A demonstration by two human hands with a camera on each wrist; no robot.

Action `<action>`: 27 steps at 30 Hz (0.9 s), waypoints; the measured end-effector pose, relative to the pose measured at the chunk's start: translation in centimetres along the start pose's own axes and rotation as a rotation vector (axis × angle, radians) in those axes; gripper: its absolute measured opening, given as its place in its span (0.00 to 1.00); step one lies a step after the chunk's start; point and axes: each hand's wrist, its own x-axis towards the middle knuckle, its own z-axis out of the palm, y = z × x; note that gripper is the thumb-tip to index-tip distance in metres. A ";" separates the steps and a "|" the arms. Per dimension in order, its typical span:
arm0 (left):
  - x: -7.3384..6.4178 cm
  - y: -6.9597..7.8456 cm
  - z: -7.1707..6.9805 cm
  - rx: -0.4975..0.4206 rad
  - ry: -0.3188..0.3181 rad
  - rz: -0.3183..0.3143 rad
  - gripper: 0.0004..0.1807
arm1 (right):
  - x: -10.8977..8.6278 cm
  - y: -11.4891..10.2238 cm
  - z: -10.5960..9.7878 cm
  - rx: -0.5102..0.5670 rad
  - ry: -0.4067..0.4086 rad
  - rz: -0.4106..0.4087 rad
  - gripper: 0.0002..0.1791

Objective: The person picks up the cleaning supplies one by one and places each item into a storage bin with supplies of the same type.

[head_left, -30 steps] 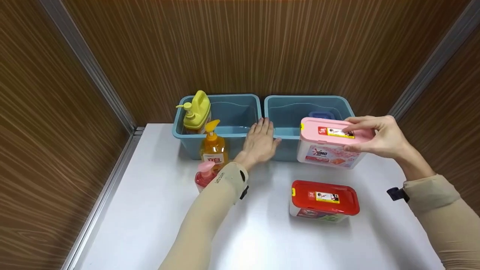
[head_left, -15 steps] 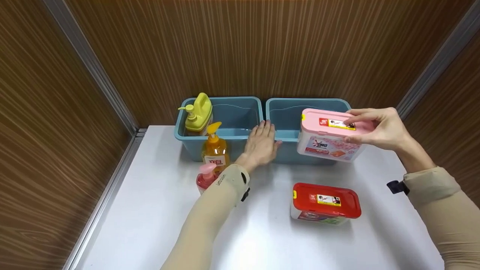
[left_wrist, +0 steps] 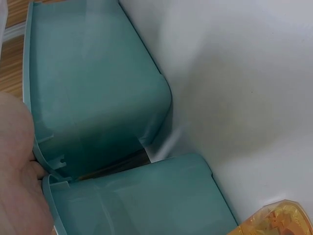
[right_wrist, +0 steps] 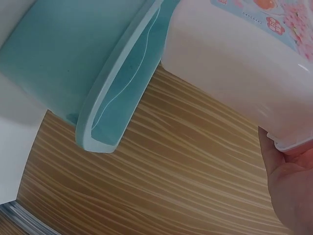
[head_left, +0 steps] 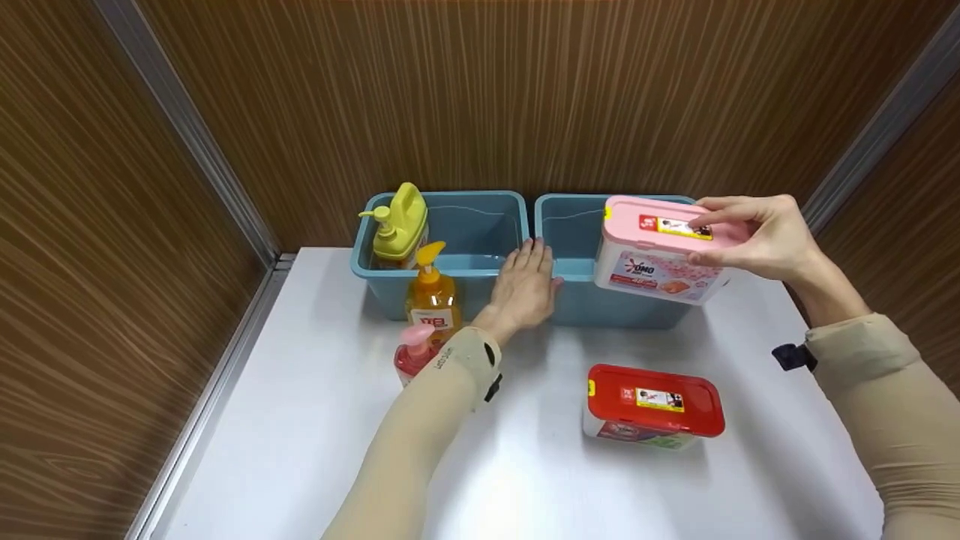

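My right hand [head_left: 765, 232] grips a white tub with a pink lid [head_left: 667, 225] by the lid's right end. In the head view the tub hangs over the front right of the right blue bin [head_left: 611, 300]; in the right wrist view its wall [right_wrist: 220, 63] is beside the bin's rim [right_wrist: 112, 78]. My left hand [head_left: 521, 289] lies flat with straight fingers across the facing rims of the right bin and the left blue bin [head_left: 480, 193]. The left wrist view shows the palm's edge [left_wrist: 19, 171] against both rims. The tub hides much of the right bin's inside.
A yellow pump bottle [head_left: 397, 229] stands in the left bin. An orange pump bottle [head_left: 433, 300] and a red pump bottle with a pink top [head_left: 415, 351] stand before it. A red-lidded tub [head_left: 656, 401] sits on the white table [head_left: 525, 480]. Wood-grain walls [head_left: 480, 90] enclose the back and sides.
My right hand has raised the pink-lidded tub, moving it up and away from the front over the right bin. My left hand stays on the bin rims; the view shifts slightly.
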 end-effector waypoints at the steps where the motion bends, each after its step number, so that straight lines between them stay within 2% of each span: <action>1: 0.0 0.0 0.0 0.001 0.000 0.001 0.37 | 0.1 0.0 0.0 0.000 0.000 0.003 0.21; 10: -0.1 0.0 -0.1 0.012 0.004 -0.003 0.38 | 1.7 0.0 -0.1 -0.005 0.012 0.022 0.21; 19: -0.3 0.2 -0.1 0.037 -0.005 -0.003 0.37 | 3.7 0.0 0.3 -0.014 0.026 0.107 0.22; 27: -0.4 0.4 -0.1 0.021 -0.021 -0.019 0.38 | 5.0 -0.1 0.6 -0.033 0.016 0.101 0.23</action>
